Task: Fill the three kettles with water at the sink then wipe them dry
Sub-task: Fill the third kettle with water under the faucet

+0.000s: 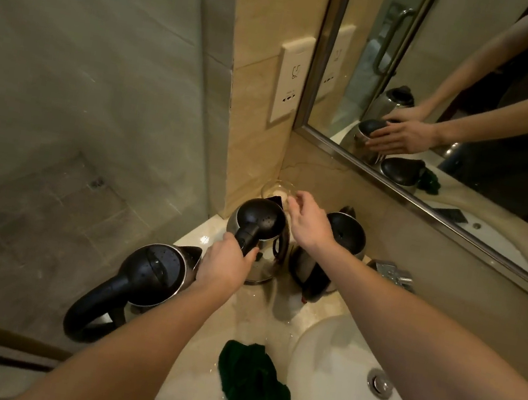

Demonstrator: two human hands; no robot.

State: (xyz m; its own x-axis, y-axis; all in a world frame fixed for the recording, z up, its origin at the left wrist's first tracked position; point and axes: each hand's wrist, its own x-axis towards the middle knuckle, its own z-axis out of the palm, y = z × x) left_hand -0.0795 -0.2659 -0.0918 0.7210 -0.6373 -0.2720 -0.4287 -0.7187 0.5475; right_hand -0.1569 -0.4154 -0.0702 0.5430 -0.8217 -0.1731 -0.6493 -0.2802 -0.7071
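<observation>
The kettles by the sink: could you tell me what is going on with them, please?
A person's left hand grips the handle of the middle black-lidded steel kettle on the beige counter, while the right hand hovers open beyond it. The matching left kettle and right kettle stand beside it. A dark green cloth lies beside the white basin.

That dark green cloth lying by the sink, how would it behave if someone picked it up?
The green cloth lies crumpled in soft folds, so it would probably droop limply and weigh little. The counter under it looks glossy, so a push would likely slide it easily.
</observation>
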